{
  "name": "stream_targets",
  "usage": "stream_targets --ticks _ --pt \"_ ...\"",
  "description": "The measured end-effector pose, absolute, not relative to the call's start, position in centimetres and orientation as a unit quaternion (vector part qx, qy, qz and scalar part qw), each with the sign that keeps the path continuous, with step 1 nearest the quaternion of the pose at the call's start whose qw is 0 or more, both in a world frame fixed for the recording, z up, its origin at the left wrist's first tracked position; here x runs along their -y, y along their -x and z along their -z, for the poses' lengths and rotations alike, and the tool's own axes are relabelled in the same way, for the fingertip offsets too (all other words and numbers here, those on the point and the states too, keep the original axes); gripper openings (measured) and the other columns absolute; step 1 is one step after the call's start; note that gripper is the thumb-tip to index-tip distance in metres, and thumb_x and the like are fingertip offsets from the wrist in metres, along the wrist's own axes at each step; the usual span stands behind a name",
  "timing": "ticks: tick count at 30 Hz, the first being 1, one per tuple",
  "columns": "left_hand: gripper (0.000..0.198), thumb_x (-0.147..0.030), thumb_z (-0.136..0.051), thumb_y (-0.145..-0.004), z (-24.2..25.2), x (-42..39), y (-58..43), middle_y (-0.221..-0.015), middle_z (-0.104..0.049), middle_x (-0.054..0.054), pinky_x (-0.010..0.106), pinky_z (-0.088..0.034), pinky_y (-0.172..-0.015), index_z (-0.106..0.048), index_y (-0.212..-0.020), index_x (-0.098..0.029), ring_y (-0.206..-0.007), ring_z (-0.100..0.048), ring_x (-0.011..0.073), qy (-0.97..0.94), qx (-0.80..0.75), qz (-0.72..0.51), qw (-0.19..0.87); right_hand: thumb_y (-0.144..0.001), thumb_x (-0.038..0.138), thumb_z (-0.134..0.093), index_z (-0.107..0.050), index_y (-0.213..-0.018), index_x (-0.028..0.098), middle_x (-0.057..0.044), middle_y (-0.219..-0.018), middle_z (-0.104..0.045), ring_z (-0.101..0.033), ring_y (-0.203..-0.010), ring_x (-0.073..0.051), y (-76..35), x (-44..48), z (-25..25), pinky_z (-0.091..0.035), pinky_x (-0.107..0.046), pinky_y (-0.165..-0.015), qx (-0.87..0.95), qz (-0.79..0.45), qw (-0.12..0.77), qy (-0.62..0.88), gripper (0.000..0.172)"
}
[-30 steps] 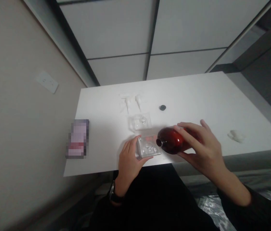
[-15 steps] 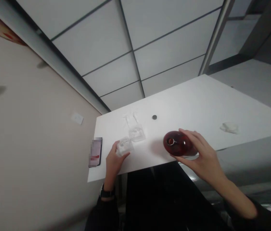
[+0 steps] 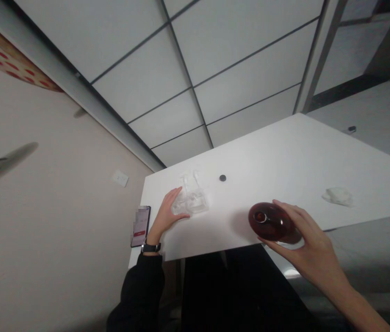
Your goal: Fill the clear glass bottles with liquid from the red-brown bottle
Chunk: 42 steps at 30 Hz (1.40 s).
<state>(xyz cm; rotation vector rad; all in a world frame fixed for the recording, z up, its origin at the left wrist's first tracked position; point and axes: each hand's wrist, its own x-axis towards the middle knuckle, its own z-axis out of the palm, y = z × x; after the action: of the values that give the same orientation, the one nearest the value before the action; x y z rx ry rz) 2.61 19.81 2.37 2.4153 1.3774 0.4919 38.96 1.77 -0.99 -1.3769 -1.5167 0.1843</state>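
Note:
My right hand is wrapped round a dark red bottle with an open neck, held at the near edge of the white table. My left hand, with a black watch at the wrist, grips a small clear square bottle at the table's left side. A second clear square bottle sits right beside it. Two white spray pump heads lie just behind the clear bottles.
A phone lies at the table's left edge near the wall. A small black cap sits mid-table. A crumpled white tissue lies at the right. A wall socket is on the left wall.
My left hand has slid the clear bottle away to the left, next to the other one. My right hand has drawn the red bottle back to the right, its neck now upright.

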Motion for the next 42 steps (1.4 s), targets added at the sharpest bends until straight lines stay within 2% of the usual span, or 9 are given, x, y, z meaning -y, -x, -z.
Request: stream_targets --ticks 4,8,14,19,28,42 --pt "0.074 -0.038 -0.09 -0.079 -2.9 -20.9 -4.2 -0.15 -0.065 0.012 0.05 -0.044 -0.124 -0.06 -0.145 -0.025 -0.141 -0.061 0.0283 -0.853 -0.458 -0.15 0.199 -0.093 0.031 -0.077 -0.047 -0.158 0.032 -0.011 -0.133 -0.067 -0.071 -0.117 -0.033 -38.9 -2.8 1.3 -0.064 -0.05 -0.095 0.635 -0.077 0.515 0.57 0.072" --pt "0.063 -0.038 -0.089 -0.082 -1.9 -19.9 -5.3 -0.142 -0.07 0.011 0.052 -0.049 -0.12 -0.065 -0.139 -0.023 -0.135 -0.065 0.0286 -0.853 -0.452 -0.185 0.186 -0.092 0.033 -0.079 -0.049 -0.157 0.031 -0.011 -0.132 -0.068 -0.071 -0.116 -0.032 -38.7 -4.4 1.0 -0.064 -0.048 -0.095 0.643 -0.049 0.51 0.569 0.071" --pt "0.078 -0.035 -0.095 -0.076 -0.5 -16.6 -6.9 -0.137 -0.072 0.01 0.052 -0.055 -0.111 -0.056 -0.143 -0.025 -0.126 -0.068 0.03 -0.85 -0.418 -0.232 0.219 -0.096 0.042 -0.075 -0.045 -0.16 0.032 -0.013 -0.132 -0.068 -0.071 -0.116 -0.035 -38.7 -6.8 0.0 -0.058 -0.06 -0.105 0.692 -0.026 0.443 0.569 0.072" --pt "0.088 -0.032 -0.099 -0.07 0.3 -15.6 -7.6 -0.137 -0.071 0.009 0.053 -0.053 -0.113 -0.05 -0.143 -0.026 -0.127 -0.065 0.0315 -0.834 -0.419 -0.272 0.233 -0.099 0.043 -0.068 -0.042 -0.162 0.032 -0.015 -0.133 -0.068 -0.071 -0.114 -0.036 -38.4 -8.6 0.0 -0.052 -0.069 -0.111 0.733 0.018 0.387 0.56 0.07" --pt "0.093 -0.031 -0.099 -0.07 0.2 -15.8 -7.8 -0.138 -0.071 0.007 0.05 -0.054 -0.109 -0.047 -0.146 -0.027 -0.124 -0.063 0.0305 -0.826 -0.415 -0.274 0.264 -0.098 0.03 -0.065 -0.041 -0.163 0.033 -0.014 -0.135 -0.069 -0.07 -0.118 -0.036 -37.0 -10.3 -0.3 -0.039 -0.079 -0.116 0.765 0.054 0.309 0.563 0.069" --pt "0.09 -0.033 -0.1 -0.069 0.2 -16.1 -8.3 -0.138 -0.07 0.009 0.049 -0.055 -0.106 -0.05 -0.143 -0.025 -0.123 -0.065 0.0311 -0.83 -0.401 -0.273 0.273 -0.092 0.015 -0.073 -0.045 -0.159 0.033 -0.017 -0.138 -0.067 -0.068 -0.124 -0.038 -35.8 -10.8 -1.3 -0.034 -0.08 -0.117 0.783 0.112 0.256 0.555 0.075"
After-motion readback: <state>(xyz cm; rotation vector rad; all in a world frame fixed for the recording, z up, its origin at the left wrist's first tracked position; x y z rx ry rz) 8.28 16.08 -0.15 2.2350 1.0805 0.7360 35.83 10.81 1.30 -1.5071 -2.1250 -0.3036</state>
